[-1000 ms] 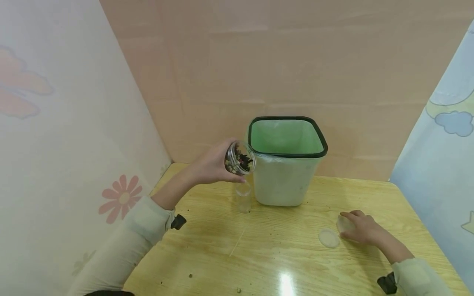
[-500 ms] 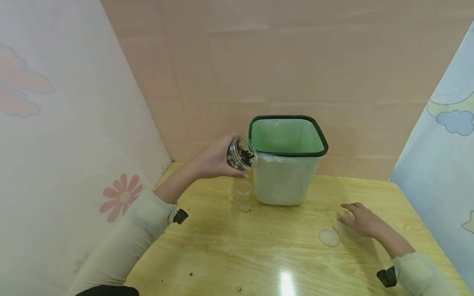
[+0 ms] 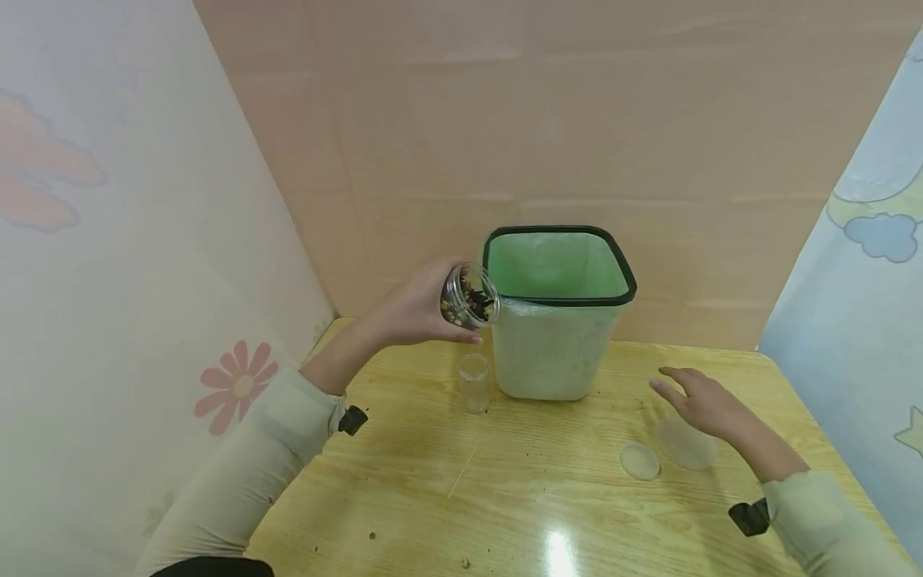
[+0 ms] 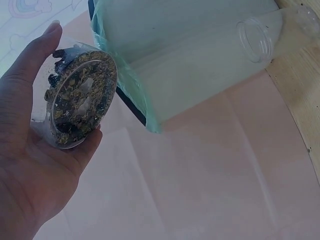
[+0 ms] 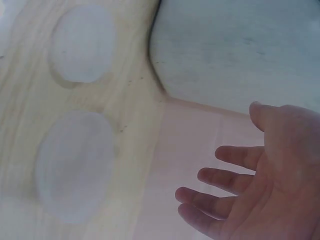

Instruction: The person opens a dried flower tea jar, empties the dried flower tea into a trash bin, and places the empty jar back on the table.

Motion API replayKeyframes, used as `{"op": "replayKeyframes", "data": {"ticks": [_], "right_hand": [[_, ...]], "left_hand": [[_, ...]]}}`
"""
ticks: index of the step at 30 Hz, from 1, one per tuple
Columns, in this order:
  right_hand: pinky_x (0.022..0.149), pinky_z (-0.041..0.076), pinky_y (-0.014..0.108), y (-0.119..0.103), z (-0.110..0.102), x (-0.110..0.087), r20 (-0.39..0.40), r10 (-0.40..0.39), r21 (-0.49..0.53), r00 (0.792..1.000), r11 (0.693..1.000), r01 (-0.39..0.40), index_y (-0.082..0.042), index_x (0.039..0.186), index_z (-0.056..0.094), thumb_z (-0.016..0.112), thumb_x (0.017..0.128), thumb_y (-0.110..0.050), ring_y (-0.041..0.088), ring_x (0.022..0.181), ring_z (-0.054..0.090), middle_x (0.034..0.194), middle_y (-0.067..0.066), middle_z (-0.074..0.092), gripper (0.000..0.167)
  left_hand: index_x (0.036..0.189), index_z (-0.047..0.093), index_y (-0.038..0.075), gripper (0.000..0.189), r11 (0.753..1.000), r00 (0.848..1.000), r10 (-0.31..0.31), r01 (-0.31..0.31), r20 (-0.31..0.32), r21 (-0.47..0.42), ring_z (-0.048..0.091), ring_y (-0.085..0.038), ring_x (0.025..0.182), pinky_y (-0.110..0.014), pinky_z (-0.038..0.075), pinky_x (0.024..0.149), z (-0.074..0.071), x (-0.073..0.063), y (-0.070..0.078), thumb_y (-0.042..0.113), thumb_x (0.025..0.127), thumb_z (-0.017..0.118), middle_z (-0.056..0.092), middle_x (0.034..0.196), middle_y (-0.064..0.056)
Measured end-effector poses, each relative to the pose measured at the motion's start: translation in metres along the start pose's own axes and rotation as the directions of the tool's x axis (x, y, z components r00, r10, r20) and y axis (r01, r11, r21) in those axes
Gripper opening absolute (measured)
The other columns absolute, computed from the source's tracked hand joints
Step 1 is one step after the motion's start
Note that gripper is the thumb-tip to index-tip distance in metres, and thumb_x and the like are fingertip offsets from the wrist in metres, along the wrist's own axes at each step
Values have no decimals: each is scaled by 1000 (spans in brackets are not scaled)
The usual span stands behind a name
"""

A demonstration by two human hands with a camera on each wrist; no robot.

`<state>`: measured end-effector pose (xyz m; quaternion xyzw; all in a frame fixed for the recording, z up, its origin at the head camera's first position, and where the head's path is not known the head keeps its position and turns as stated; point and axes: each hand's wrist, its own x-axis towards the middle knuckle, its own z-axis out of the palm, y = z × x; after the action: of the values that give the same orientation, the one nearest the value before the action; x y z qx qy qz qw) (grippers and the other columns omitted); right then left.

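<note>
My left hand grips a clear jar without a lid, tilted beside the bin's left rim. Dark, yellowish and reddish dried bits fill part of it; in the left wrist view they lie against the jar's base. Below stands a second clear jar, upright and uncovered. My right hand hovers over the table with fingers spread, holding nothing. Under and beside it lie two translucent round lids, a larger lid and a smaller lid. The right wrist view shows the palm apart from both lids.
A pale green bin with a black rim and a plastic liner stands at the back middle of the wooden table. A thin pale stick and small crumbs lie on the tabletop. Walls enclose the back and both sides.
My right hand has let go of the larger lid, which now lies flat, and has risen with its fingers opening. The left hand and its jar have lifted slightly.
</note>
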<state>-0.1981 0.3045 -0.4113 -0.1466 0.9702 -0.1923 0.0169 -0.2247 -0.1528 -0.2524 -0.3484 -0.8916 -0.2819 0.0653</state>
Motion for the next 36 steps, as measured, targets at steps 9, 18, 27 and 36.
{"op": "replayKeyframes", "data": {"ticks": [9,18,27,36], "right_hand": [[101,33,73,-16,-17,5,6,-13,52,1000,999,13,20,144,35,35,112,-38,65,129,35,143,47,36,67],[104,28,74,-32,-34,10,-32,-51,113,998,992,54,20,149,26,32,112,-36,65,134,29,149,45,29,67],[106,26,73,-45,-49,14,-79,-67,107,995,991,76,16,151,27,33,112,-36,63,136,28,149,44,30,65],[107,26,72,-59,-64,25,-107,-88,82,990,992,97,16,151,27,32,112,-36,62,137,27,150,43,30,65]], "left_hand": [[149,39,6,104,1000,1000,-22,22,1,3,53,-23,121,-41,46,105,-1,-1,-1,41,68,95,55,131,-8],[150,38,6,105,999,999,-32,32,1,13,52,-23,122,-42,46,106,-3,-1,-1,43,69,94,54,132,-8],[149,39,4,105,1000,1000,-27,27,3,0,53,-23,120,-42,47,104,-6,3,0,41,68,95,55,132,-11],[151,36,5,107,998,998,-58,58,15,0,53,-24,122,-43,48,104,-10,7,-2,43,69,94,54,135,-12]]}}
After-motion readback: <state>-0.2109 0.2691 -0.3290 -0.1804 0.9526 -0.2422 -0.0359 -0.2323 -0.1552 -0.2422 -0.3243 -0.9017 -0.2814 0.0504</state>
